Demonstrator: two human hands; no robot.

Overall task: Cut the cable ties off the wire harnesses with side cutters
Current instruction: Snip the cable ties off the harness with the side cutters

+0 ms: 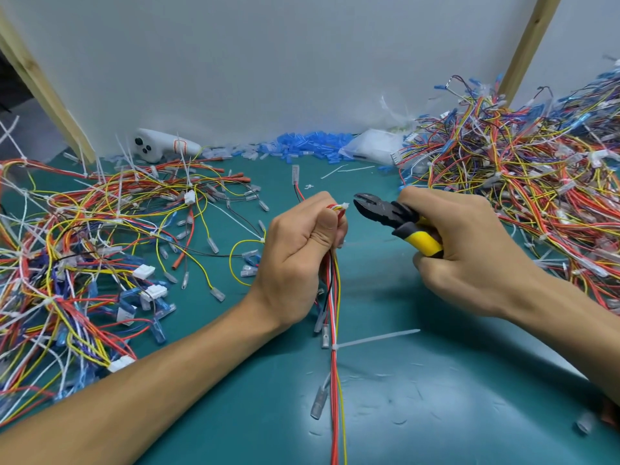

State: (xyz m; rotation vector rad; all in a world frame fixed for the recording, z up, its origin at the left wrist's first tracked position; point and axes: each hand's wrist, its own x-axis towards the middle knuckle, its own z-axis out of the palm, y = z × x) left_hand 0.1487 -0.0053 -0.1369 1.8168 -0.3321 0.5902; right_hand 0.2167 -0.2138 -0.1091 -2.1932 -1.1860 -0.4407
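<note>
holding a wire harness (335, 330) upright in a fist, the left hand (298, 260) sits at the middle of the head view. its grip is curled tight round the red, white, yellow and black wires, with the thumb folded across the front. a short stub of the bundle pokes out above the fist and ends in a small white piece (343, 206); whether that is a connector or a tie head i cannot tell. below the fist the wires run down toward the near edge of the teal tabletop (469, 364). a white cable tie (375, 337) is cinched round them there, its long tail sticking out to the right. clear terminal sleeves (319, 402) hang off the same bundle.

the right hand (469, 250) holds the side cutters (396, 219), its grip wrapped round the yellow and black handles. the dark jaws stand slightly parted and point left at the white piece, just beside it but not touching.

a loose spread of harnesses (84, 246) covers the left of the tabletop, and a denser heap (536, 182) rises at the right. along the white back board (268, 62) lie a drift of blue sleeves (308, 147), a clear plastic bag (375, 147) and a white handheld controller (157, 146). small white clippings (382, 375) dot the near tabletop.
</note>
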